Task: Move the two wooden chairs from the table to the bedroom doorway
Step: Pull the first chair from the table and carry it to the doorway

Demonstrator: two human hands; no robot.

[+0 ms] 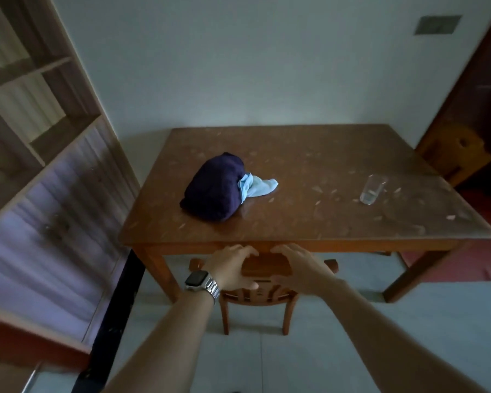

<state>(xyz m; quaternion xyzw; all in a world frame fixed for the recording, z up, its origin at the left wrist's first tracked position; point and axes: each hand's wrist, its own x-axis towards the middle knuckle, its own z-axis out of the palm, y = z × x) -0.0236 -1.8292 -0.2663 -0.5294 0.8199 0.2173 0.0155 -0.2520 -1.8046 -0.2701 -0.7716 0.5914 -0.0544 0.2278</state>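
Observation:
A wooden chair [260,300] is tucked under the near edge of the brown wooden table [309,222], with its back towards me. My left hand [233,266], with a metal watch on the wrist, and my right hand [298,266] hover side by side over the chair's top rail, fingers spread, holding nothing. Whether they touch the rail I cannot tell. A second wooden chair [455,150] stands past the table's far right corner, in front of a dark doorway [476,89].
On the table lie a dark blue cloth bundle [213,188] with a light blue cloth [255,185] and a clear glass [372,189]. A tall shelf unit [40,131] fills the left side. Pale tiled floor lies below me.

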